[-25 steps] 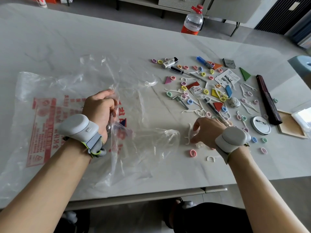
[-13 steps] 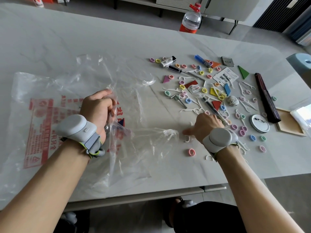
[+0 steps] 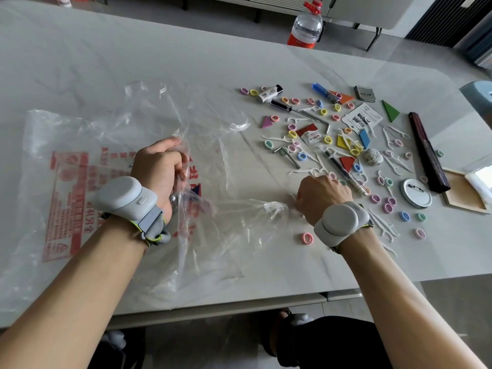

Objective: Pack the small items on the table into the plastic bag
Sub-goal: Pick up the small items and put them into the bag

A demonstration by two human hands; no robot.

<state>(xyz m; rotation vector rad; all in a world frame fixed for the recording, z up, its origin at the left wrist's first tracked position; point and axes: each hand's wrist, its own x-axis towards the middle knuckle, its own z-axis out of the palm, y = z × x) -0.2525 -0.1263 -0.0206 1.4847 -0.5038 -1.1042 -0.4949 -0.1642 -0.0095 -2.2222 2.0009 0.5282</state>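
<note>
We see the left hand (image 3: 157, 166) fisted on the mouth edge of the clear red-printed plastic bag (image 3: 66, 182), which lies on the left of the grey table (image 3: 186, 62). The right hand (image 3: 322, 193) is beside the bag mouth, fingers curled under; we can't tell if it holds anything. Small coloured rings (image 3: 307, 238) and white floss picks (image 3: 277, 139) are scattered on the right.

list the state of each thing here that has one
plastic bag: flat on the table, mouth lifted open
left hand: grips the bag's film
right hand: fingers curled at the bag's mouth, hold hidden
bottle: upright, red cap on
pink ring: loose on the table, outside the bag
</note>
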